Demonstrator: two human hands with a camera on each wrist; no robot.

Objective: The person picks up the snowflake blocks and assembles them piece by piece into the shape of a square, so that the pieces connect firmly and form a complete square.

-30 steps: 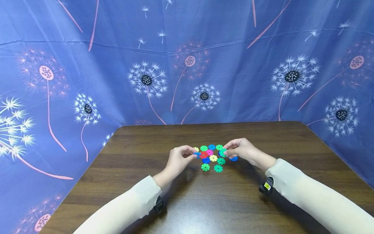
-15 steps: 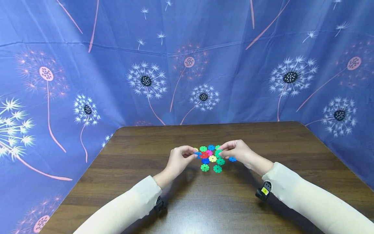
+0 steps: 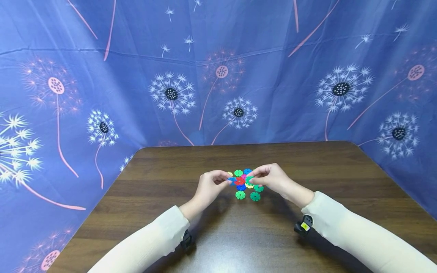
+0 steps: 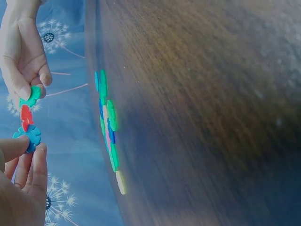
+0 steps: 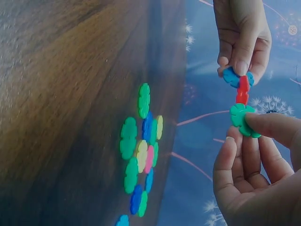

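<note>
My left hand [image 3: 209, 186] pinches a blue snowflake disc [image 4: 33, 135] between thumb and fingers, above the table. A red snowflake disc [image 5: 242, 90] is joined to the blue one and stands at an angle to it. From the other side, my right hand [image 3: 274, 179] pinches a green snowflake disc [image 5: 241, 117] by its rim. The green disc meets the red disc's free edge in both wrist views; whether their slots are engaged cannot be told. In the head view the held discs overlap the loose ones behind them.
Several loose snowflake discs lie flat on the brown wooden table [image 3: 164, 167], among them a light green disc [image 3: 240, 195], a darker green disc [image 3: 255, 196] and a yellow disc [image 5: 141, 156]. A blue dandelion-print cloth [image 3: 205, 94] hangs behind the table.
My right hand has moved left with the green disc, from a gap away until the disc meets the red one. The left hand stays nearly still, holding the blue disc.
</note>
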